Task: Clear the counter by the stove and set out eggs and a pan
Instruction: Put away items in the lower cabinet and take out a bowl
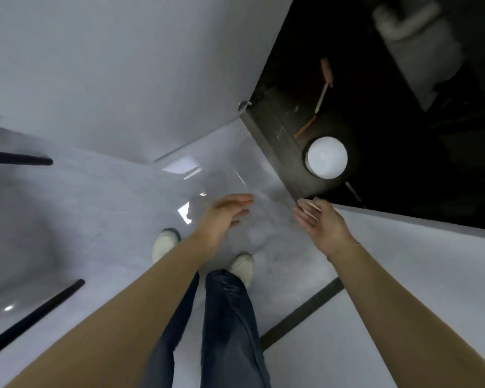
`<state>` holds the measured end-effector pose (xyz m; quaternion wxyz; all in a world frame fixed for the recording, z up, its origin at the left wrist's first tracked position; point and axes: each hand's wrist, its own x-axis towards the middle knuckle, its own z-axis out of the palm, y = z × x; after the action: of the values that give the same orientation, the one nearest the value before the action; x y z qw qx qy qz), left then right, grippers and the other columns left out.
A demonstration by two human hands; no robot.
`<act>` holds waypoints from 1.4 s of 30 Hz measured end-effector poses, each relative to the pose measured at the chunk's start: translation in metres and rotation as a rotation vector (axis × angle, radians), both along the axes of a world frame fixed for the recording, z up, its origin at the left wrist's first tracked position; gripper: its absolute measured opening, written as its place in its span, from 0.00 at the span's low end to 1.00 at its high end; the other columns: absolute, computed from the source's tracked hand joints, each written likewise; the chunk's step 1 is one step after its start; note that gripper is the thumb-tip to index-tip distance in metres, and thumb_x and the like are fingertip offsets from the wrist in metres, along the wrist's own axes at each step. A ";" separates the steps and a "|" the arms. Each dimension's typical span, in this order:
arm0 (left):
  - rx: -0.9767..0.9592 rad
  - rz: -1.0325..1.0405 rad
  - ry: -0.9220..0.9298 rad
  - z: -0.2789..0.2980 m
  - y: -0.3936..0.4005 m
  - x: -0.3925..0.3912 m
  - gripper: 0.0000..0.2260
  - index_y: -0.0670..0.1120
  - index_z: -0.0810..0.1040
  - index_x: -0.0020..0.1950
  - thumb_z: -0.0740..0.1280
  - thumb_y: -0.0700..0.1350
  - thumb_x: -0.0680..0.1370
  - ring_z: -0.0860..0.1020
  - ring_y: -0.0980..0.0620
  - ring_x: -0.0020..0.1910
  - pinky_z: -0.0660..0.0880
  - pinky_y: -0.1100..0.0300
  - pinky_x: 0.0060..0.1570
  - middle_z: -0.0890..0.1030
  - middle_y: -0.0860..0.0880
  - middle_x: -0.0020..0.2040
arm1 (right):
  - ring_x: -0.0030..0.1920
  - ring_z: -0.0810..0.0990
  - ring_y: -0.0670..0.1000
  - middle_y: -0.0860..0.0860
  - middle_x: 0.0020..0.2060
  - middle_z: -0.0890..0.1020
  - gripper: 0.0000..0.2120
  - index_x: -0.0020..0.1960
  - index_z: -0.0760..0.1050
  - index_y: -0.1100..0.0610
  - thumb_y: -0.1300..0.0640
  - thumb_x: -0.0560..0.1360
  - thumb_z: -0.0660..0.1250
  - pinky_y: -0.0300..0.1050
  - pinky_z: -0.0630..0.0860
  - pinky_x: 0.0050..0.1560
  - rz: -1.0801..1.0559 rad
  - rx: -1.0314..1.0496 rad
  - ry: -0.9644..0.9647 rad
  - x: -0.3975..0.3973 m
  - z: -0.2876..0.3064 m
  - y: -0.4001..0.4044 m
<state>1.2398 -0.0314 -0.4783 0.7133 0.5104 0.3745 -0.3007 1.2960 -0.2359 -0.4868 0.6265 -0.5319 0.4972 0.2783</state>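
Observation:
I look straight down at a glossy pale floor (109, 197). Neither eggs nor a pan are in view. My left hand (224, 217) reaches forward over the floor with fingers straight and relaxed, holding nothing. My right hand (319, 225) is stretched out beside it, palm turned inward, fingers loose, close to the upper corner of a white cabinet door (420, 253); whether it touches the door I cannot tell. Beyond it is a dark open cabinet (389, 121) with a round white object (326, 157) on its front ledge.
White cabinet fronts (123, 65) rise ahead, and black bar handles (20, 159) stick out at the left. Thin stick-like items (324, 91) lie inside the dark cabinet. My legs and white shoes (242, 266) stand below my hands. The picture is blurred.

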 end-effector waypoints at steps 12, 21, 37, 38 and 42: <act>0.082 -0.040 -0.061 -0.166 0.017 0.040 0.12 0.42 0.79 0.59 0.59 0.38 0.81 0.78 0.46 0.60 0.70 0.50 0.65 0.81 0.45 0.61 | 0.49 0.80 0.57 0.59 0.59 0.75 0.20 0.62 0.67 0.61 0.47 0.79 0.61 0.47 0.82 0.45 -0.254 -0.078 -0.059 0.101 -0.205 -0.037; 0.122 0.007 -0.021 -0.182 0.002 0.046 0.12 0.43 0.76 0.61 0.59 0.36 0.81 0.76 0.47 0.63 0.72 0.50 0.65 0.78 0.46 0.62 | 0.25 0.74 0.47 0.57 0.34 0.79 0.11 0.57 0.70 0.64 0.67 0.78 0.54 0.38 0.74 0.25 -0.281 -0.455 -0.153 0.082 -0.221 -0.024; 0.016 0.041 0.066 -0.175 0.041 0.035 0.14 0.53 0.69 0.66 0.58 0.40 0.82 0.76 0.49 0.52 0.80 0.52 0.42 0.78 0.52 0.53 | 0.21 0.74 0.50 0.56 0.27 0.79 0.09 0.56 0.75 0.59 0.65 0.77 0.61 0.39 0.70 0.21 0.823 -0.117 -0.388 -0.007 -0.167 0.056; 0.002 0.059 0.064 -0.177 0.046 0.032 0.14 0.51 0.69 0.66 0.57 0.39 0.82 0.76 0.50 0.50 0.80 0.54 0.39 0.78 0.52 0.52 | 0.22 0.75 0.51 0.55 0.27 0.79 0.07 0.55 0.76 0.58 0.61 0.78 0.61 0.39 0.71 0.22 0.831 -0.071 -0.373 0.002 -0.167 0.057; 0.043 0.171 0.087 -0.190 0.060 0.028 0.16 0.46 0.67 0.71 0.57 0.40 0.82 0.76 0.48 0.53 0.77 0.53 0.40 0.76 0.47 0.58 | 0.24 0.76 0.53 0.54 0.25 0.75 0.21 0.38 0.74 0.58 0.47 0.82 0.54 0.43 0.73 0.25 0.630 -0.195 -0.306 0.060 -0.180 0.058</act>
<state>1.2682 0.0287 -0.6684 0.7083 0.4781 0.4538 -0.2526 1.3561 -0.1776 -0.6672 0.5235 -0.7516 0.2339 0.3262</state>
